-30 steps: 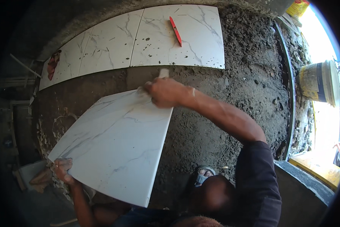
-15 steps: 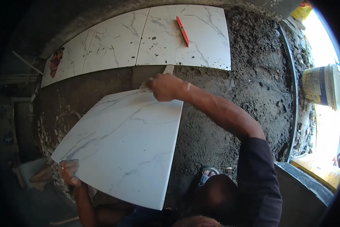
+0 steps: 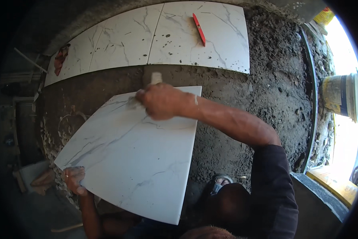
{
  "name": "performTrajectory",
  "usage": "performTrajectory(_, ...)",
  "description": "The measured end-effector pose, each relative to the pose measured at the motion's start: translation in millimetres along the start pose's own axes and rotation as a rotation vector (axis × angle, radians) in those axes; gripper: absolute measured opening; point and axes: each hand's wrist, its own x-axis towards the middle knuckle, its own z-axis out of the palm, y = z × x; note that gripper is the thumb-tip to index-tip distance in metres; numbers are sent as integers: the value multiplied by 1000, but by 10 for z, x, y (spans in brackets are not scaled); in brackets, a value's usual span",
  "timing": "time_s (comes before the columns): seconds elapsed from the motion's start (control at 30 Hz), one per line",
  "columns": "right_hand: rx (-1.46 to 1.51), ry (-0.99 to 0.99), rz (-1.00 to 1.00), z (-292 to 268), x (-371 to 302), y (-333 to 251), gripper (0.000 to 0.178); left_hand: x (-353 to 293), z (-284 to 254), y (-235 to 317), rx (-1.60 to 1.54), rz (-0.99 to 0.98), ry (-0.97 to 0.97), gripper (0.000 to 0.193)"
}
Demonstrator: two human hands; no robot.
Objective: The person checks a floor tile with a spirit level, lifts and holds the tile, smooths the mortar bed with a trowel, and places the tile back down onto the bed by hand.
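We are pinching 1 loose white tile [image 3: 141,155] near its left corner with the left grip [image 3: 74,180] and clasping 1 pale-ended tool [image 3: 156,78] over it with the right grip [image 3: 161,102]. We are holding the tile nearer us than the tile row [image 3: 135,44].

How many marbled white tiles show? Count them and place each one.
4: the left tile, middle tile and right tile in the far row, and the near tile, with the left hand at its edge. Others may be hidden.
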Motion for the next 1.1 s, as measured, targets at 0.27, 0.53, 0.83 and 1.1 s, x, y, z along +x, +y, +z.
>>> performTrajectory(0.27,-27,-9,-99,21,203,-142,36,34,-3,30,5,27,3,67)
performTrajectory(0.53,-54,-24,-74,62,414,-196,33,76,49,50,-3,14,-18,67)
performTrajectory(0.83,-102,-95,-142,228,572,-159,38,101,43,46,13,56,-12,66)
performTrajectory(1.1,-142,-113,-121,436,705,-69,39,96,72,65,1,65,-22,64)
